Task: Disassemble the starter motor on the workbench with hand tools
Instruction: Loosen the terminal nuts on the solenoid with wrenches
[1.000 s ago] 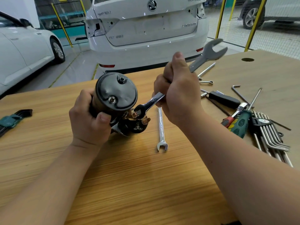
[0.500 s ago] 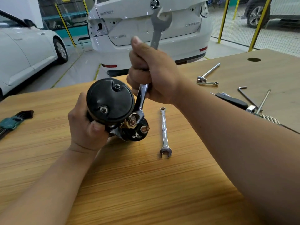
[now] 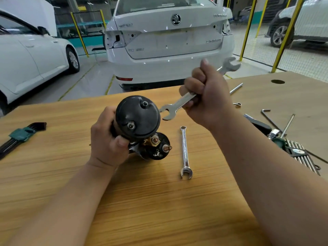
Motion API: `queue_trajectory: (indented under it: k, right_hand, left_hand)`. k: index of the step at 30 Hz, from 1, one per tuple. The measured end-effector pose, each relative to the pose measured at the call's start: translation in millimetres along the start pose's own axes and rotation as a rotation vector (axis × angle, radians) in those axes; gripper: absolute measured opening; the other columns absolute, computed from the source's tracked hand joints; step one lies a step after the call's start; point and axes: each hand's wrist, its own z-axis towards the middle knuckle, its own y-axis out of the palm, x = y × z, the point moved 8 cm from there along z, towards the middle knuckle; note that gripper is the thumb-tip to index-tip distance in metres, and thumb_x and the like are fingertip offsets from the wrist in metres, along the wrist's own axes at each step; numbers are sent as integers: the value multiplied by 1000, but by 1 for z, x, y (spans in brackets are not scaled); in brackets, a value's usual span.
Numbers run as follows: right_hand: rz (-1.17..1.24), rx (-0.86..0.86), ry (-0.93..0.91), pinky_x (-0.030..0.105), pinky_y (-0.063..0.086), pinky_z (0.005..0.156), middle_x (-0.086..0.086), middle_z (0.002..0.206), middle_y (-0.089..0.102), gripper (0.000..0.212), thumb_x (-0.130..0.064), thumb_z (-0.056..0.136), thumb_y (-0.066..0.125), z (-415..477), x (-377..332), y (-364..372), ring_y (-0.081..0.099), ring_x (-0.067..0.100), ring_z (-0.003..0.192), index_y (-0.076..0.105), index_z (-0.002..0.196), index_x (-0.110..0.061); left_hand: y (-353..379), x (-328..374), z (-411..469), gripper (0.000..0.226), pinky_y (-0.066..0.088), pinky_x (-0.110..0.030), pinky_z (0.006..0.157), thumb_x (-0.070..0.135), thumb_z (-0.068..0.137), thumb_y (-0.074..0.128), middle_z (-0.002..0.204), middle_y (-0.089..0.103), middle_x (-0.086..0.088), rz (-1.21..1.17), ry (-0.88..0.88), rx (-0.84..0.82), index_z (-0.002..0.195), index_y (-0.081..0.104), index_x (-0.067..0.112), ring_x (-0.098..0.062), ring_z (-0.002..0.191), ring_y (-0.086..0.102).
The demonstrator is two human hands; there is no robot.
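Car lettering illegible. Fingers of left hand clasp black, round-capped starter motor; those of right hand grip silver wrench beside it.

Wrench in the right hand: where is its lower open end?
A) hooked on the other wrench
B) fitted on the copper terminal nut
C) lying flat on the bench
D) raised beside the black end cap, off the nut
D: the right hand holds the wrench with its open end beside the end cap, above the terminal nut.
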Motion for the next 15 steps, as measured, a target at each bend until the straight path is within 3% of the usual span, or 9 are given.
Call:
queue_trajectory:
  k: [4, 7, 11, 15]
  right_hand:
    - [-115, 350, -203, 22, 31, 40, -8, 46, 26, 58, -39, 100, 42, -63, -7, -36, 28, 12, 41, 38, 44, -23]
    - [-82, 430, -321, 23, 38, 39, -5, 47, 30, 59, -38, 102, 40, -100, 10, -38, 35, 12, 41, 40, 45, -24]
    - [17, 500, -381, 24, 41, 40, -6, 46, 30, 60, -32, 103, 38, -121, 33, -34, 38, 10, 42, 37, 43, -25]
    - [62, 547, -442, 26, 43, 43, -3, 49, 32, 60, -32, 103, 38, -128, 40, -34, 38, 12, 46, 38, 43, -26]
  left_hand:
    - [-1, 5, 1, 111, 48, -52, 66, 93, 72, 24, 87, 61, -22, 43, 10, -6, 103, 59, -7, -39, 79, 59]
    - [-2, 6, -1, 104, 48, -49, 62, 91, 75, 26, 82, 59, -18, 59, 4, 14, 101, 58, -5, -33, 74, 56]
    - [-7, 14, -5, 100, 33, -29, 61, 89, 78, 20, 77, 56, -13, 156, 19, 52, 95, 57, -3, -23, 69, 49]
    - [-8, 14, -8, 96, 28, -27, 61, 87, 80, 21, 76, 50, -7, 184, 11, 75, 91, 55, -1, -21, 69, 44]
